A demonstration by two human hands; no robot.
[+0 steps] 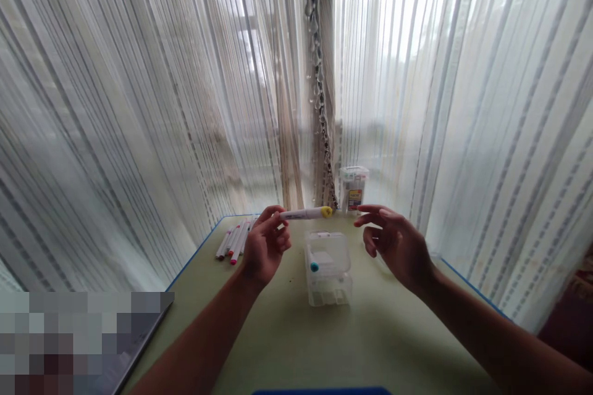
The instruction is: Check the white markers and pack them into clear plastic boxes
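Observation:
A white marker with a yellow end (306,213) is pinched at its left end by my left hand (266,244). It lies nearly level in the air, its yellow end pointing right. My right hand (396,244) hovers right of that yellow end, fingers apart and bent, touching nothing. Below and between the hands, a clear plastic case (328,293) rests on the table, with a teal-ended marker (314,266) inside. Left of my left hand lies a loose pile of white markers (236,241) with pink, red and dark ends, partly hidden by that hand.
A lidded clear container with a yellow label (354,191) stands at the table's back, near the curtains (241,105). The pale green table (278,339) has blue edges. A flat dark-edged object (148,333), partly pixelated, is at lower left. A clear item (377,259) sits partly behind my right hand.

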